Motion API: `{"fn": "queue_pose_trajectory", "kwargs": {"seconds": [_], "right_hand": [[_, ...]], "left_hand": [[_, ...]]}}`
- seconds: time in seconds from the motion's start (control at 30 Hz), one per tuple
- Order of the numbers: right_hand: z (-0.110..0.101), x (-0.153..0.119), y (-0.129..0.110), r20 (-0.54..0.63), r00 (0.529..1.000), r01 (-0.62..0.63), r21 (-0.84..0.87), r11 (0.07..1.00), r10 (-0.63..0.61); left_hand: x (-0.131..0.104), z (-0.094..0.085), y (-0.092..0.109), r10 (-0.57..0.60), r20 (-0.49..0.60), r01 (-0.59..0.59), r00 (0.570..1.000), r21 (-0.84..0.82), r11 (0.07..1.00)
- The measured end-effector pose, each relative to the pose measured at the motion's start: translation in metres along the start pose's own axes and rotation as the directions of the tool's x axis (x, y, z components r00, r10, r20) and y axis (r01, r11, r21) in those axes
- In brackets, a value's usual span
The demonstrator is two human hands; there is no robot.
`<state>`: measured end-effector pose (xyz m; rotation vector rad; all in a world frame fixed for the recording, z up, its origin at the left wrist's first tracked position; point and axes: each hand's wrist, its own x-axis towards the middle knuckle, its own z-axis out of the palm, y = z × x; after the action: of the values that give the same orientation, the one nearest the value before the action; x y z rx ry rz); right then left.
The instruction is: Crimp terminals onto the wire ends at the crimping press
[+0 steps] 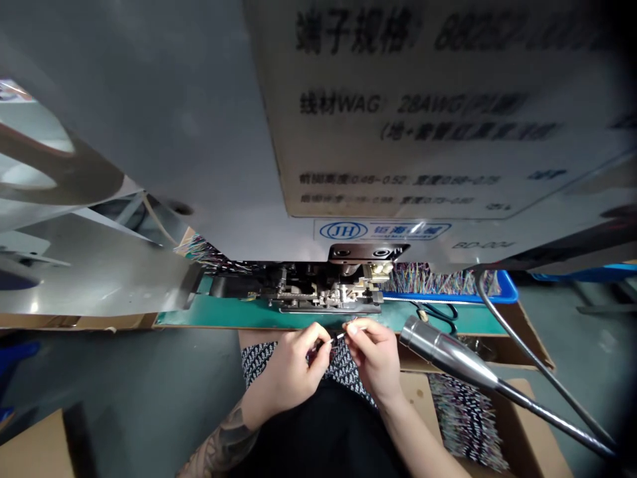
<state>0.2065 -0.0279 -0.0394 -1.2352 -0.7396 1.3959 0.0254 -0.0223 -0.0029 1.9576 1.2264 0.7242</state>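
My left hand (299,364) is closed in a pinch on a thin, dark wire (338,337) with a pale section. My right hand (374,352) pinches the same wire a short way to the right, fingertips close to its end. Both hands are in front of the green bench edge, over my lap. Just beyond them sits the metal tooling of a crimping machine (333,297). Fingers cover much of the wire, so its ends are hard to make out.
The machine's large grey housing (209,133) fills the upper view. Behind the tooling, at right, a blue tray (508,287) holds many coloured wires. A metal gooseneck lamp (448,352) reaches in from the right. Below it, a cardboard box (540,425) contains wire bundles (468,418).
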Motion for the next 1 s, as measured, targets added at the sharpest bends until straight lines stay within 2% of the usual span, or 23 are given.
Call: {"fn": "queue_pose_trajectory", "kwargs": {"seconds": [0.1, 0.2, 0.3, 0.43, 0.53, 0.6, 0.73, 0.83, 1.0], "right_hand": [[0.007, 0.0, -0.007, -0.021, 1.0, 0.022, -0.017, 1.0, -0.023], [0.013, 0.002, -0.022, -0.016, 0.997, 0.075, -0.106, 0.992, -0.077], [0.016, 0.006, -0.038, 0.034, 0.996, 0.093, -0.177, 0.98, -0.088], [0.015, 0.011, -0.053, 0.173, 0.984, 0.064, -0.177, 0.982, -0.033], [0.013, 0.013, -0.053, 0.212, 0.977, 0.053, -0.167, 0.985, -0.017], [0.013, 0.013, -0.048, 0.172, 0.984, 0.066, -0.165, 0.984, -0.037], [0.022, 0.012, -0.038, 0.021, 0.995, 0.104, -0.119, 0.988, -0.102], [0.031, 0.01, -0.036, -0.038, 0.998, 0.042, -0.025, 0.999, -0.042], [0.044, 0.012, -0.033, -0.051, 0.997, -0.056, 0.115, 0.992, 0.062]], "left_hand": [[0.002, 0.002, -0.001, -0.017, -0.042, 0.015, 0.999, -0.047, 0.999], [0.005, 0.002, -0.002, 0.016, -0.117, -0.02, 0.993, -0.033, 0.999], [0.007, -0.001, -0.002, 0.043, -0.159, -0.044, 0.986, -0.003, 0.999], [0.006, -0.01, -0.003, 0.007, -0.129, -0.017, 0.992, -0.077, 0.997], [0.006, -0.015, -0.003, -0.004, -0.104, -0.009, 0.995, -0.123, 0.992], [0.007, -0.015, -0.005, 0.006, -0.117, -0.019, 0.993, -0.112, 0.993], [0.01, -0.009, -0.008, 0.054, -0.189, -0.061, 0.98, -0.031, 0.998], [0.011, -0.005, -0.009, 0.113, -0.233, -0.099, 0.966, 0.073, 0.992], [0.011, -0.005, -0.008, 0.183, -0.304, -0.126, 0.935, 0.198, 0.972]]}}
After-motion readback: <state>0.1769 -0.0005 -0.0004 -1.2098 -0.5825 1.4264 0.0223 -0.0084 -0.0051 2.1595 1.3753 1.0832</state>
